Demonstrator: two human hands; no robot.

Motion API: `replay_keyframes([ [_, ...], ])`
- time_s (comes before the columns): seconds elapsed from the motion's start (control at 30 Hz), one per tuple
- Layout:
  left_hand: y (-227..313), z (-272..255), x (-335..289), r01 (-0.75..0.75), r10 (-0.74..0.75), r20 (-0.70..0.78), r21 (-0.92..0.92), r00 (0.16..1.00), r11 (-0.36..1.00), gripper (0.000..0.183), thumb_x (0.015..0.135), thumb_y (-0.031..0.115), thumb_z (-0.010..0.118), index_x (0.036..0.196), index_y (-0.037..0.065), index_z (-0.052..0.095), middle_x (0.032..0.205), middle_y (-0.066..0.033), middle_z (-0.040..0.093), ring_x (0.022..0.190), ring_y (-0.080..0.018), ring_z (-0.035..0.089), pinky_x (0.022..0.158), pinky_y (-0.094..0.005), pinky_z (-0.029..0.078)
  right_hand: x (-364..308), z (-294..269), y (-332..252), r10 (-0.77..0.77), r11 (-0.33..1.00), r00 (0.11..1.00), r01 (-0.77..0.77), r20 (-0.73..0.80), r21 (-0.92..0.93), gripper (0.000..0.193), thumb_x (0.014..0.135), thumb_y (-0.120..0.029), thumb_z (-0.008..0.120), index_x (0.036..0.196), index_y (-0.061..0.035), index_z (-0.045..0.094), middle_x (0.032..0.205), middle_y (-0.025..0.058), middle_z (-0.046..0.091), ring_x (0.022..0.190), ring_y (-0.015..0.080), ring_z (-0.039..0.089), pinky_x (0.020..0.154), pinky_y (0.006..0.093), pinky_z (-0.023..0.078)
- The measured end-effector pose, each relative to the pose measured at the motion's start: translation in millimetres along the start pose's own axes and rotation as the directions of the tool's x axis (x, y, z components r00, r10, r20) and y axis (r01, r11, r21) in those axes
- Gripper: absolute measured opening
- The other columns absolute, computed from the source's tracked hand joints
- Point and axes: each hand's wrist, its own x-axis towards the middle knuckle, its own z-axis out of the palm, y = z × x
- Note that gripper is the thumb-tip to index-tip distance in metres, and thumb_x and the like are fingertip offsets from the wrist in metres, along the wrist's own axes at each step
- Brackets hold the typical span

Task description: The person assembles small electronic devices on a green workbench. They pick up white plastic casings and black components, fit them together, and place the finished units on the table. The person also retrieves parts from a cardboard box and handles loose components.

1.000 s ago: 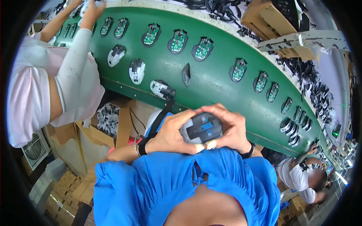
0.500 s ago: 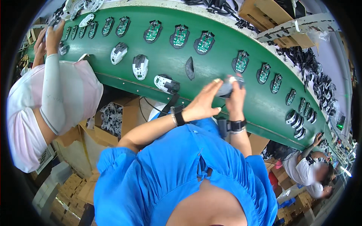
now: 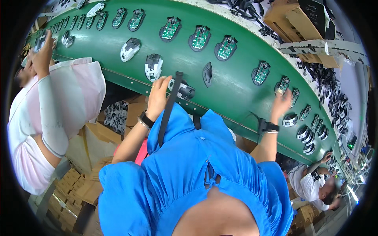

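On the green bench, my left hand [image 3: 158, 94] is at the white end of a computer mouse [image 3: 186, 92] with a dark part. Its fingers are extended against the white end; the palm side is hidden. A black strap [image 3: 169, 108] hangs across the view in front of the mouse. Out to the right, my right hand [image 3: 281, 104] is smeared by motion, its fingertips at a mouse base with a green circuit board [image 3: 282, 83]. Whether they grip it does not show. Between my hands lies a curved dark piece [image 3: 207, 74].
Two white-and-dark mice [image 3: 153, 67] lie left of my left hand. Mouse bases with boards [image 3: 199, 38] line the far side. Striped shells [image 3: 305, 135] are grouped at right. A cardboard box [image 3: 287, 19] stands beyond the bench. A person [image 3: 59, 114] works at left, another [image 3: 311, 183] at right.
My hands were together around a blurred dark part and are now apart. The left has moved left to the mouse, the right to the boards at right. That dark part is no longer visible.
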Motion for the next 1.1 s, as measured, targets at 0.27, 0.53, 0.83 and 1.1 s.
replay_keyframes([
  [0.27,-9,31,40,-0.492,0.422,0.338,0.157,0.841,0.856,0.053,0.068,0.008,0.064,0.120,0.004,0.050,0.132,-0.0189,0.044,0.123,-0.0357,0.043,0.103,-0.0446,0.035,-23,106,-215,-0.288,0.818,0.810,-0.069,0.511,0.571,0.030,0.075,-0.012,0.069,0.105,-0.0065,0.066,0.089,0.0097,0.066,0.074,0.0203,0.064,0.067,0.0319,0.052],
  [0.53,-22,40,65,0.299,-0.305,0.037,-0.341,0.952,0.891,0.053,0.069,0.016,0.075,0.111,-0.004,0.051,0.105,-0.0163,0.059,0.090,-0.0298,0.058,0.079,-0.0361,0.047,167,188,-204,-0.512,0.847,0.824,0.531,0.245,-0.018,0.030,0.075,-0.003,0.055,0.102,-0.0073,0.066,0.105,0.0126,0.062,0.102,0.0322,0.055,0.088,0.0429,0.046],
  [0.83,15,-14,105,0.328,-0.329,0.292,-0.943,0.898,0.059,0.051,0.080,0.011,0.062,0.126,-0.005,0.046,0.102,-0.0064,0.062,0.089,-0.0147,0.061,0.078,-0.0275,0.049,182,175,-204,-0.538,0.828,0.675,0.535,0.505,0.167,0.020,0.087,-0.016,0.052,0.099,-0.0023,0.062,0.088,0.0111,0.066,0.081,0.0297,0.059,0.074,0.0381,0.046],
  [1.1,89,-42,102,-0.185,0.412,0.225,-0.640,0.883,0.746,0.073,0.056,0.023,0.080,0.120,0.002,0.054,0.130,-0.0173,0.046,0.122,-0.0321,0.044,0.103,-0.0376,0.035,76,4,-282,-0.635,0.764,0.100,-0.072,0.766,0.642,0.016,0.090,-0.016,0.056,0.089,-0.0029,0.064,0.075,0.0003,0.063,0.068,0.0084,0.055,0.062,0.0253,0.045],
])
